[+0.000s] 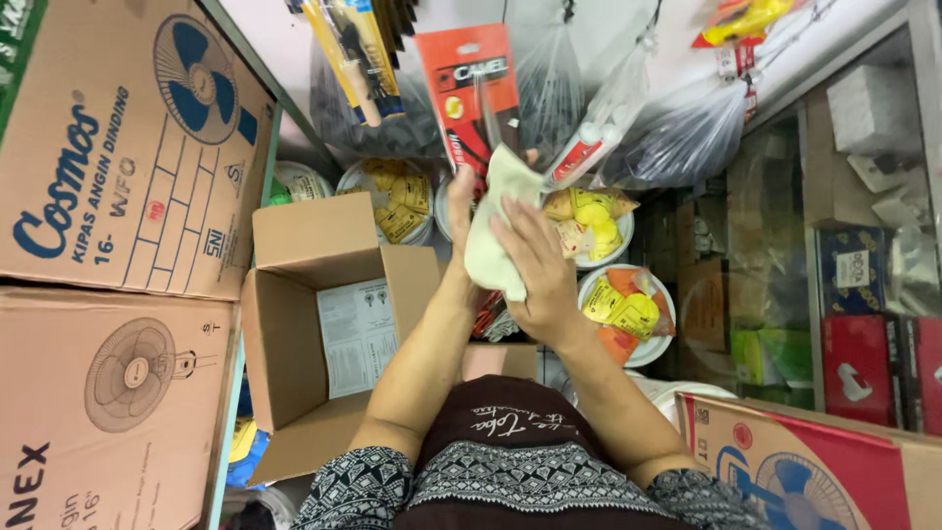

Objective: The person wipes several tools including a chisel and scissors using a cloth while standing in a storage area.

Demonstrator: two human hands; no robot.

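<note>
Above the open cardboard box (324, 324), I am wiping a red blister-packed tool (471, 93); left hand (459, 211) steadying it, right hand (535, 270) gripping the cream cloth (496, 226)

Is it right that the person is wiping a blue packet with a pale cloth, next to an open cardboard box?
Not quite. In the head view the packet is red, not blue. The rest holds: the right hand presses the pale cloth against it, the left hand is behind, and the open cardboard box sits alongside.

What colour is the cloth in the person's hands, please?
The cloth is pale cream, seen in the head view, the only one.
</note>
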